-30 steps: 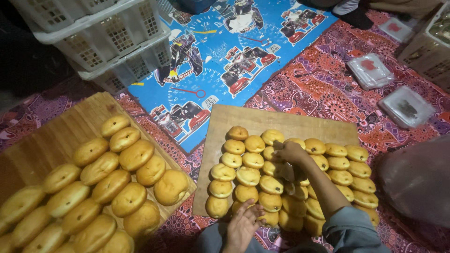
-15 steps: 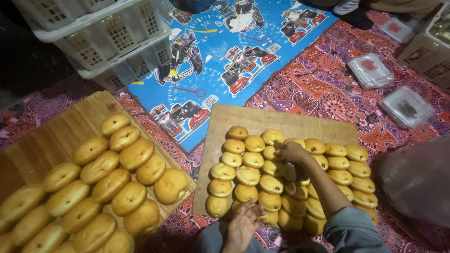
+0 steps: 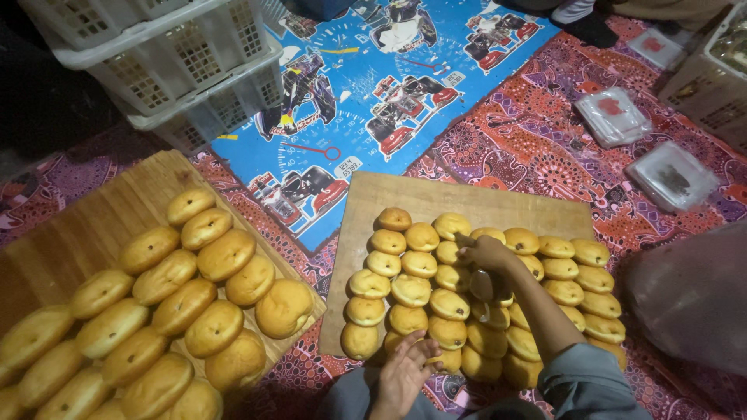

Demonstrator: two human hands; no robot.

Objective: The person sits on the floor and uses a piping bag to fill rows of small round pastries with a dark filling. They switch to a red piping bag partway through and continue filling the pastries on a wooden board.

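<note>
Fingers of the right hand (image 3: 486,253) curl, grasping a bun (image 3: 450,253) on the wooden board (image 3: 436,196); the left hand (image 3: 405,372), nearer her, rests open-fingered against the front buns (image 3: 366,311).

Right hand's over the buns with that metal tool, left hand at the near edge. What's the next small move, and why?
Probably lower the right hand so the metal tool meets the bun just beside it. The hand hovers mid-board over tightly packed buns, with the tool pointing down among them. The left hand rests at the near row, placed to steady a bun.
</note>
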